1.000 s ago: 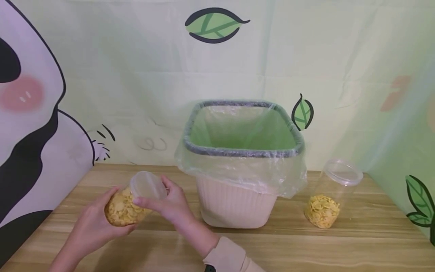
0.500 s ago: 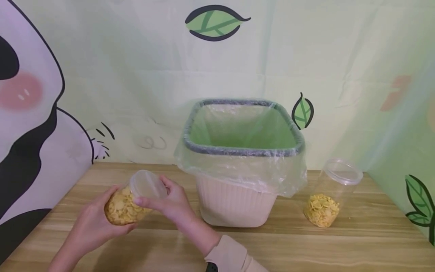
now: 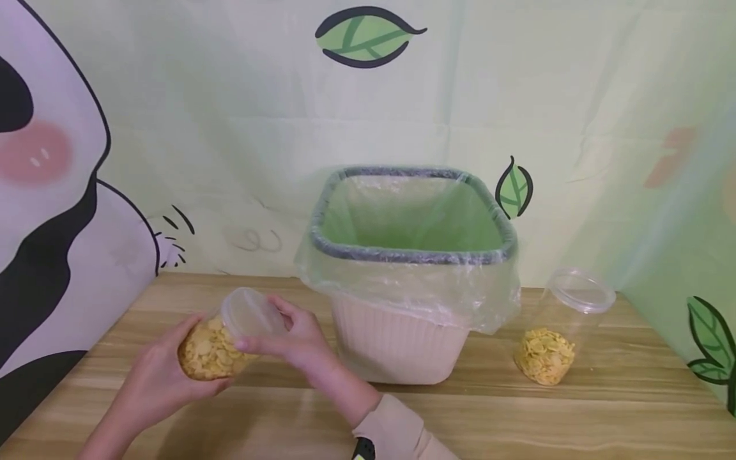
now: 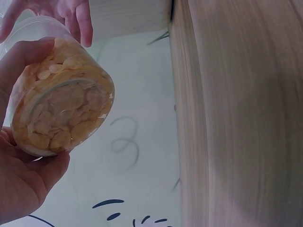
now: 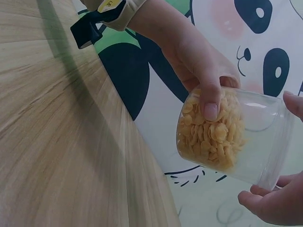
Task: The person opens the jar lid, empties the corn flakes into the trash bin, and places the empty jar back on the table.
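A clear plastic jar (image 3: 209, 352) part-filled with yellow flakes is held tilted over the table at the left of the head view. My left hand (image 3: 155, 380) grips its lower body, thumb and fingers curled round it. At the upper end, my right hand (image 3: 305, 338) grips the translucent lid (image 3: 248, 313) between thumb and fingers. The left wrist view shows the jar's base (image 4: 66, 113) with flakes packed against it. In the right wrist view the flakes (image 5: 213, 132) fill the base half, and the lid rim (image 5: 279, 151) lies between the right hand's fingers.
A bin (image 3: 399, 345) with a dark rim and clear plastic liner (image 3: 402, 294) stands mid-table. Right of it, a second clear lidded jar (image 3: 546, 354) holds fewer flakes. Behind the wooden table (image 3: 517, 425) hangs a printed backdrop (image 3: 230, 128).
The right hand has shifted slightly to the right, its thumb sliding a little along the lid's edge. The left hand and jar have hardly moved.
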`<state>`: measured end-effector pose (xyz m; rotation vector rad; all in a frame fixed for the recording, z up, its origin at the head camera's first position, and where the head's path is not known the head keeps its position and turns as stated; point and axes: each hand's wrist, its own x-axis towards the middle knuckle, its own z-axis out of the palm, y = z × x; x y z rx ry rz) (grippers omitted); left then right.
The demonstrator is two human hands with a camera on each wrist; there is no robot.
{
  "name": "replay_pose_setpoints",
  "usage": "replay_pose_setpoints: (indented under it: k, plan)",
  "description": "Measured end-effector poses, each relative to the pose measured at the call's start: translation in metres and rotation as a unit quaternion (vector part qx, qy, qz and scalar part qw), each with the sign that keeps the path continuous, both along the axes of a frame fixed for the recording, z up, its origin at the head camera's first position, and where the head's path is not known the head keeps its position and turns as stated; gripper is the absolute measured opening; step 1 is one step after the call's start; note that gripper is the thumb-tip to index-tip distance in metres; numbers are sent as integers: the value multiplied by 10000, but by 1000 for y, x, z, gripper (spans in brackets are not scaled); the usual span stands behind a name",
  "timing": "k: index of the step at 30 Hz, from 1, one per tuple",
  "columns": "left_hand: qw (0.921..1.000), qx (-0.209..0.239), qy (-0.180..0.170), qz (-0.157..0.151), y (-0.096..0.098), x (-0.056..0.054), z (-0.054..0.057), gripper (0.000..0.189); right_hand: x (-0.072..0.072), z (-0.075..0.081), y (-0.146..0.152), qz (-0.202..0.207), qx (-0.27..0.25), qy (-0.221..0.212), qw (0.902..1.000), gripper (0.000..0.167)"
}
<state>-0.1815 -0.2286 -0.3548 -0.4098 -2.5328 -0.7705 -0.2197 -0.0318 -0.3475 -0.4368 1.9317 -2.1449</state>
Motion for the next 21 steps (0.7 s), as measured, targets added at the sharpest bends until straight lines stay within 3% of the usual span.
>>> replay_pose_setpoints:
  k: [11,21]
  plan:
    - [10000,-26,-49,-64,1,-1,0,88,-4,0,6,403,-206,-48,9990,79]
    - [9994,-21,-331,122,2,1,6,99,1,3,0,-195,503,122,9985,87]
